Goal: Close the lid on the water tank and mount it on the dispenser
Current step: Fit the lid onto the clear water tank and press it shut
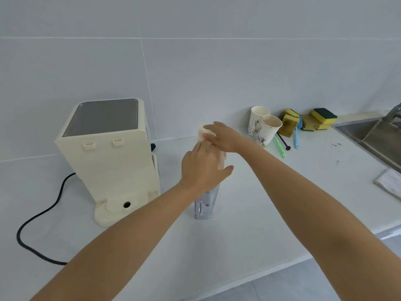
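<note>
A clear water tank (205,205) stands upright on the white counter, right of the dispenser. Its cream lid (201,132) lies on top, mostly hidden under both hands. My left hand (204,168) lies flat over the near part of the lid, fingers wrapped around the tank's top edge. Pressing on the far part of the lid is my right hand (221,135), fingers spread. The cream dispenser (108,153) stands at the left with its back toward me, showing two hook slots and a round port at its base.
A black power cord (41,216) loops on the counter left of the dispenser. Two paper cups (263,127), yellow-green sponges (312,121) and small brushes (296,135) sit at the back right. A steel sink (373,135) and a folded cloth (388,183) are at the far right.
</note>
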